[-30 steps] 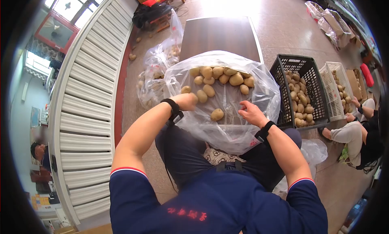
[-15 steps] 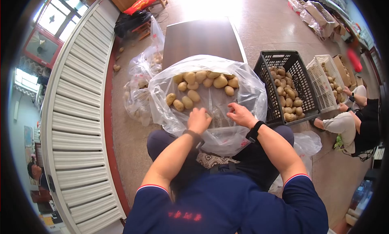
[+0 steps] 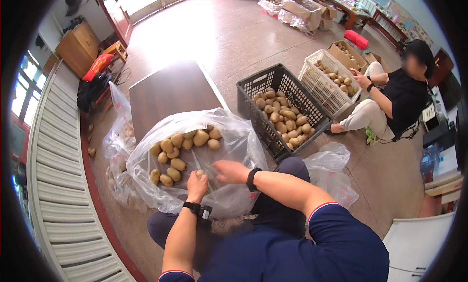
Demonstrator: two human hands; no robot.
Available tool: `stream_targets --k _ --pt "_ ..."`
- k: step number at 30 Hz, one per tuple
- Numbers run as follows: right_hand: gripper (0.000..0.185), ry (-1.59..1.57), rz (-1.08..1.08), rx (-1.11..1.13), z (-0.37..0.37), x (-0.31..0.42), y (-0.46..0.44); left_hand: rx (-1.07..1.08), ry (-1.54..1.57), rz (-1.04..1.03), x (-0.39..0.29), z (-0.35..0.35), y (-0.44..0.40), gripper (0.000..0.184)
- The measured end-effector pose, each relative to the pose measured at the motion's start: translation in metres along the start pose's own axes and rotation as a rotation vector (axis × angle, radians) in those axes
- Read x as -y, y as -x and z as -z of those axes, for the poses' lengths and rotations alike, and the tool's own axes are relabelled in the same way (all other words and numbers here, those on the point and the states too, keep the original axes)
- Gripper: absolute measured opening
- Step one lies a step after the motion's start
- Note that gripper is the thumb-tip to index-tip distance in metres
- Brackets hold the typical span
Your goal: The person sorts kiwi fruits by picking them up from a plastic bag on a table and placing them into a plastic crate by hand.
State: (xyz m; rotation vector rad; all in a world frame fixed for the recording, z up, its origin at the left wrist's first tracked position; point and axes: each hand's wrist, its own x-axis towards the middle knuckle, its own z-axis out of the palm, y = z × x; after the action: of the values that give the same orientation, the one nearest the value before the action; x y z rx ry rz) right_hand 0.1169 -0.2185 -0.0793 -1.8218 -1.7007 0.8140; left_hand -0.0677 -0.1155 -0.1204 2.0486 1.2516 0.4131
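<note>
Low in the open clear plastic bag, my left hand is closed around a small potato, whose top shows above the fingers. Just to its right, my right hand hovers over the bag, its fingers smeared by motion. Several loose potatoes lie in the far part of the bag, and a few more are left of my left hand. The bag is spread between my knees, against a dark brown board.
Right of the bag stands a black crate of potatoes, then a white crate where another person sits working. A crumpled plastic bag lies by my right knee. Filled plastic bags rest at left, beside the radiator.
My view has swung to the right, showing more of the other person and the crates. My left hand now holds a small potato. My right hand has moved closer to it.
</note>
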Motion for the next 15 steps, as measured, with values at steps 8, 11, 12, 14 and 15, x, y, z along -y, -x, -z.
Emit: stream_targets --k 8,11,12,14,15 --pt "0.054 -0.099 0.208 -0.055 0.025 0.042 0.008 0.432 0.669 0.259 -0.058 0.027 0.009 0.037" --pt "0.055 -0.062 0.237 0.004 0.032 0.040 0.010 0.612 0.823 0.247 -0.047 0.024 0.002 0.046" --pt "0.053 -0.062 0.232 0.033 0.033 0.038 0.010 0.647 0.834 0.243 -0.052 0.028 0.003 0.047" --pt "0.052 -0.068 0.227 0.063 0.033 0.037 0.010 0.682 0.841 0.245 -0.061 0.037 0.008 0.049" --pt "0.051 -0.081 0.196 0.058 0.032 0.036 0.011 0.646 0.807 0.267 -0.072 0.044 0.012 0.043"
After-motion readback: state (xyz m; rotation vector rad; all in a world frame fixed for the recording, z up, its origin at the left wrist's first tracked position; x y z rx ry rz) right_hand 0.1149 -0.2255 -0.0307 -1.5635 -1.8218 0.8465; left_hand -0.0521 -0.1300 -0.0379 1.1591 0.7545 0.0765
